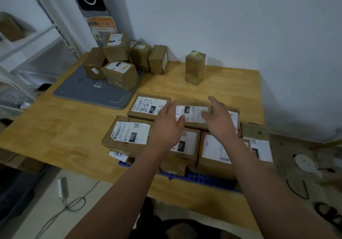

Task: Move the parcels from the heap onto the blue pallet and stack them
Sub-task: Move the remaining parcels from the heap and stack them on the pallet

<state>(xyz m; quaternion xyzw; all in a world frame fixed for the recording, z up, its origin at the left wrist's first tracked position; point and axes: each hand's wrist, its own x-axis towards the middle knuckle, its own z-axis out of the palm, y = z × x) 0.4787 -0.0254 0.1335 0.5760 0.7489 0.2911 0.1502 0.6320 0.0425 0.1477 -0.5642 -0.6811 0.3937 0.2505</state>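
Left hand (170, 126) and right hand (220, 118) flank parcel (193, 113) atop blue pallet (199, 178).

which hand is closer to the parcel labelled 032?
Left. The left hand sits just right of the 032 parcel; the right hand is farther right, beyond the left hand.
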